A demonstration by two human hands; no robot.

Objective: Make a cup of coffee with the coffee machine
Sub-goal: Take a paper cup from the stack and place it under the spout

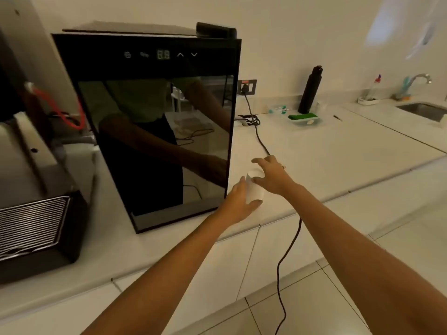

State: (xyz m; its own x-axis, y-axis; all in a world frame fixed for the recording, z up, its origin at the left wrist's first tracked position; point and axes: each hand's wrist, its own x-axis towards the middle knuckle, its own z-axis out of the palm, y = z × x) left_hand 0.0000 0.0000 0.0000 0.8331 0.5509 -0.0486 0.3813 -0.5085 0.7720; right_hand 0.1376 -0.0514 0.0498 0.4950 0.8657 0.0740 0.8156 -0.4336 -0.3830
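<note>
A white paper cup (254, 189) stands on the white counter (338, 151) just right of a tall black glass-fronted appliance (154, 131). My left hand (238, 201) wraps the cup's lower side, thumb at the front. My right hand (272, 174) is over the cup's rim, its fingertips touching the top edge. The coffee machine (31, 189), with a metal drip grille, sits at the far left, partly cut off by the frame.
A black power cable (287, 250) runs from a wall socket (246, 87) across the counter and down over its edge. A black bottle (310, 90), a green sponge tray (303, 117) and a sink (425, 110) with a tap lie at the back right.
</note>
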